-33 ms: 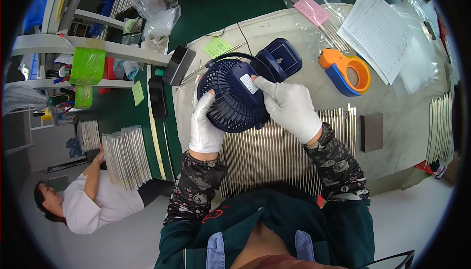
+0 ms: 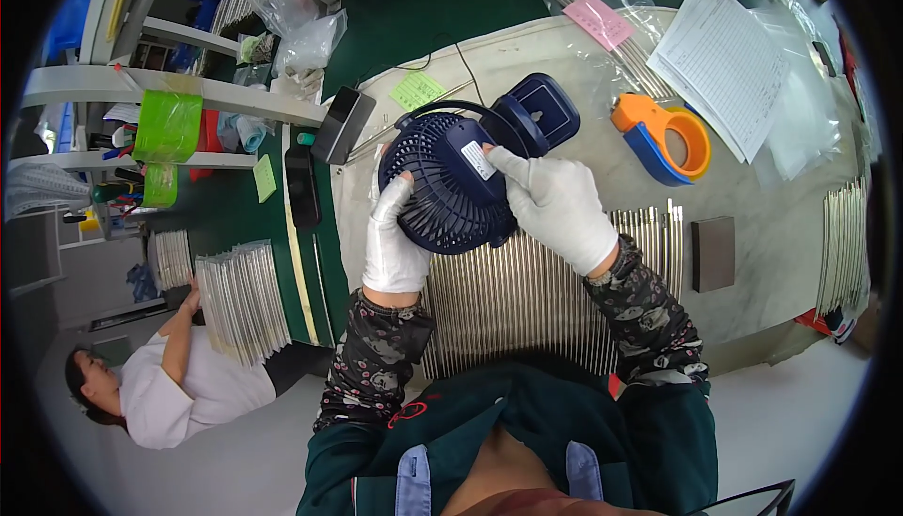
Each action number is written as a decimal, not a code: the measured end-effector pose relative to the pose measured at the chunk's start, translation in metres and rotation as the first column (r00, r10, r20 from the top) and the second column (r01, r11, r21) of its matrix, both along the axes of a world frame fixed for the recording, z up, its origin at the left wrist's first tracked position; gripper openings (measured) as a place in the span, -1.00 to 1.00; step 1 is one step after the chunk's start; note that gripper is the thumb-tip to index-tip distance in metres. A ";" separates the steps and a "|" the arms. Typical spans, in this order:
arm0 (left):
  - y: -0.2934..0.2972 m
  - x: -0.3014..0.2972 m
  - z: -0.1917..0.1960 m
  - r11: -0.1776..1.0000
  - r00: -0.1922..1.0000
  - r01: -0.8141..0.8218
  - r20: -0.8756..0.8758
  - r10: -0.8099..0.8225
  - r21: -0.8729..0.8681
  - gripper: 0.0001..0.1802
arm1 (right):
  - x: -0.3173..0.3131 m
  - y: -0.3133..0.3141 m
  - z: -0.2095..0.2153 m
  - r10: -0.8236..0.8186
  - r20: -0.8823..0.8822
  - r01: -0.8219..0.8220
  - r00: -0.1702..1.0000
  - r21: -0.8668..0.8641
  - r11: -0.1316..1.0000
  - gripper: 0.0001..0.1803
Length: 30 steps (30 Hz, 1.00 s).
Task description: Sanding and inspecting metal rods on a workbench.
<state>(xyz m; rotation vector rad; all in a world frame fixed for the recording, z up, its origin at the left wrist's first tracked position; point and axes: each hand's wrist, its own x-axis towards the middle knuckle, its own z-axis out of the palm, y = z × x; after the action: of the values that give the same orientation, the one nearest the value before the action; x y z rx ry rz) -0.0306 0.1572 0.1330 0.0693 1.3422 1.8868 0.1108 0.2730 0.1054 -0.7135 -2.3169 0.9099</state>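
A small dark blue desk fan (image 2: 428, 187) is held above the table, its slatted round back turned up and its square base (image 2: 555, 111) tilted off to the far right. My left hand (image 2: 393, 243), in a white glove with a bare thumb tip, grips the cage at its near left edge. Gloved in white too, my right hand (image 2: 560, 210) holds the fan's right side, a bare fingertip by the white label (image 2: 477, 160) on the motor housing. My other fingers are partly hidden. Beneath the fan, a row of thin metal rods (image 2: 517, 309) lies side by side.
An orange and blue tape dispenser (image 2: 691, 144), papers (image 2: 720, 69) and bagged rods lie to the right. A dark grey block (image 2: 712, 253) sits beside the rods. Left are a phone (image 2: 301, 177), a dark box (image 2: 344, 126) and a shelf frame. A co-worker (image 2: 188, 380) handles bundled rods.
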 end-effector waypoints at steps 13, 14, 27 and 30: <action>0.003 -0.002 -0.004 0.999 0.999 -0.036 0.027 0.036 0.000 -0.55 | -0.004 -0.001 -0.004 -0.027 -0.026 0.025 0.999 -0.073 0.997 -0.65; 0.004 0.000 -0.002 1.000 0.999 -0.025 0.023 0.025 0.014 -0.56 | -0.005 -0.002 -0.003 -0.032 -0.002 0.032 0.999 -0.057 0.998 -0.66; 0.007 -0.003 -0.004 0.999 0.998 -0.028 0.058 0.026 0.040 -0.62 | -0.005 0.004 -0.009 -0.053 -0.101 0.029 0.993 -0.227 0.973 -0.68; 0.008 -0.004 -0.001 0.999 0.998 0.020 0.056 -0.023 0.048 -0.63 | -0.004 0.008 -0.006 -0.010 -0.068 -0.005 0.998 -0.212 0.977 -0.68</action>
<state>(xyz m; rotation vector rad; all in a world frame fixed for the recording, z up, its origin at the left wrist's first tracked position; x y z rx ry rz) -0.0344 0.1651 0.1315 0.0539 1.2541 1.8887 0.1069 0.2813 0.0990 -0.7587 -2.1794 1.1746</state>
